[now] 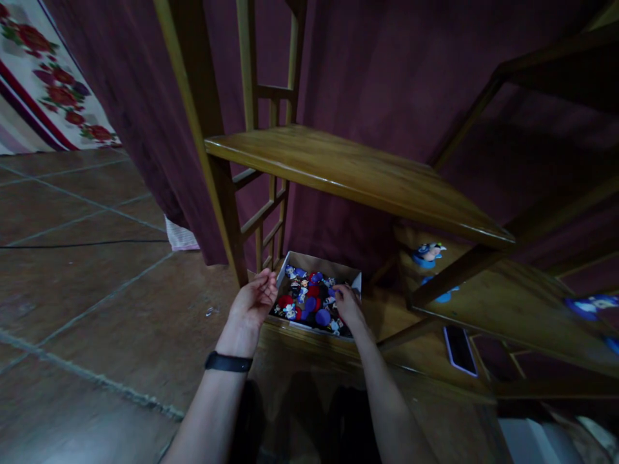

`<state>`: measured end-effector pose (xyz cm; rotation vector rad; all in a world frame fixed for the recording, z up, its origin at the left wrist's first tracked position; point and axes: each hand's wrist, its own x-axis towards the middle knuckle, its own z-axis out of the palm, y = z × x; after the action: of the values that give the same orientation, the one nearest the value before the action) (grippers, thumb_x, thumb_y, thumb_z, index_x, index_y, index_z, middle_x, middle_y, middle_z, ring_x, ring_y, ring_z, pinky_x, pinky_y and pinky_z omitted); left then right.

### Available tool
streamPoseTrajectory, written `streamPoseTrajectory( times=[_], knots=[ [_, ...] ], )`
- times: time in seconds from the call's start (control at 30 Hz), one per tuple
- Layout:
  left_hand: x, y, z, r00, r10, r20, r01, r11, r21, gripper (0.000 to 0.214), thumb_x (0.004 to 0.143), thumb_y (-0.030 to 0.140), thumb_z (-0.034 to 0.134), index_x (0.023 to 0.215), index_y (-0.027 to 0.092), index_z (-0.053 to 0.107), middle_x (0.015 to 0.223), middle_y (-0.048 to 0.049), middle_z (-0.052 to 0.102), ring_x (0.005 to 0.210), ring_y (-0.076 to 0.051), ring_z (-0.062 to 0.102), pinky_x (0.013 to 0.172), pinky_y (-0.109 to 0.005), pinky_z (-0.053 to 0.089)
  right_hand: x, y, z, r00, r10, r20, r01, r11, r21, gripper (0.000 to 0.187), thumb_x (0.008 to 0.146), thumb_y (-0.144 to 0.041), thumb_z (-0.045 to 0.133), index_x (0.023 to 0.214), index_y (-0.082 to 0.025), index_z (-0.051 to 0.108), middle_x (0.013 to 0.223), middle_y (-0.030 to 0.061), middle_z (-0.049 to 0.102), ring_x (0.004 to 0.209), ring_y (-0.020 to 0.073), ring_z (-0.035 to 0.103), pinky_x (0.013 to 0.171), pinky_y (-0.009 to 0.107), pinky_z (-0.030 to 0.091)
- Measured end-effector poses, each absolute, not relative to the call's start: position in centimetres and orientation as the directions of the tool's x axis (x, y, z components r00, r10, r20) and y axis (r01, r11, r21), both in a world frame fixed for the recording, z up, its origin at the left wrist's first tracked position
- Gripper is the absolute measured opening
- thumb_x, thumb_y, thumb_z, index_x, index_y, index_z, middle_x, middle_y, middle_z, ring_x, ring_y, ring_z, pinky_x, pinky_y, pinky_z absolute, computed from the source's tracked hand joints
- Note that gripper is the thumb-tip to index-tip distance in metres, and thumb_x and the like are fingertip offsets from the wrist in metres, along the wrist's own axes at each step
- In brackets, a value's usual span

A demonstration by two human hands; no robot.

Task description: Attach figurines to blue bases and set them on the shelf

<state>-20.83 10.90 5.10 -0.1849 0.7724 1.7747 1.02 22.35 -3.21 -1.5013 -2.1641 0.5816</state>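
A box (333, 265) holds small figurines (291, 312). Left hand (256, 296) lies beside it, loosely unclosed; right hand (347, 304) reaches in, grip indiscernible

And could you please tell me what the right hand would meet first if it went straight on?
The right hand would probably meet the figurines in the open box first, though depth is unclear.

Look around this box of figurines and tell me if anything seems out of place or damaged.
One thing, perhaps: a small shiny scrap lies on the floor left of the box, like stray litter. The figurines lie jumbled inside, but look too small to check for damage.
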Motion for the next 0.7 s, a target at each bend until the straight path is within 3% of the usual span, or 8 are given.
streamPoseTrajectory(
  times=[0.1,0.37,0.57,0.7],
  knots=[
    [-20.7,11.0,5.2,-0.357,0.803,-0.478,-0.895,-0.149,0.420,0.017,0.079,0.000,0.048,0.085,0.010,0.060,0.071,-0.0067,0.063,0.054,-0.009,0.060,0.047,-0.019,0.050,1.2,23.9,-3.5,-0.275,0.955,0.115,0.794,0.292,-0.533,0.030,0.084,-0.016,0.040,0.102,-0.023,0.063,0.107,0.0030,0.063,0.103,0.0154,0.055,0.092,0.027,0.039],
    [-20.7,11.5,5.6,-0.372,0.783,-0.499,-0.892,-0.153,0.426,0.017,0.080,0.001,0.048,0.085,0.011,0.060,0.071,-0.0066,0.064,0.055,-0.010,0.061,0.046,-0.018,0.050,-1.3,26.5,-3.9,-0.361,0.933,0.010,0.855,0.335,-0.395,0.038,0.081,-0.012,0.043,0.114,-0.024,0.058,0.119,0.0055,0.059,0.110,0.0173,0.053,0.094,0.027,0.036],
    [-20.2,11.6,5.5,-0.367,0.794,-0.484,-0.892,-0.153,0.426,0.018,0.079,0.000,0.048,0.085,0.011,0.061,0.069,-0.0062,0.064,0.053,-0.010,0.060,0.046,-0.018,0.050,-1.9,26.8,-3.5,-0.296,0.955,-0.011,0.900,0.275,-0.338,0.030,0.079,-0.014,0.046,0.104,-0.018,0.063,0.113,0.0133,0.058,0.106,0.0238,0.055,0.089,0.031,0.039],
    [-20.0,11.7,5.5,-0.354,0.796,-0.492,-0.900,-0.147,0.411,0.018,0.079,0.001,0.048,0.086,0.012,0.061,0.069,-0.0060,0.064,0.053,-0.009,0.060,0.046,-0.018,0.050,-1.7,26.8,-2.9,-0.305,0.952,-0.021,0.907,0.284,-0.310,0.026,0.079,-0.015,0.048,0.101,-0.021,0.060,0.109,0.0090,0.059,0.099,0.0195,0.057,0.082,0.027,0.041]
  ],
)
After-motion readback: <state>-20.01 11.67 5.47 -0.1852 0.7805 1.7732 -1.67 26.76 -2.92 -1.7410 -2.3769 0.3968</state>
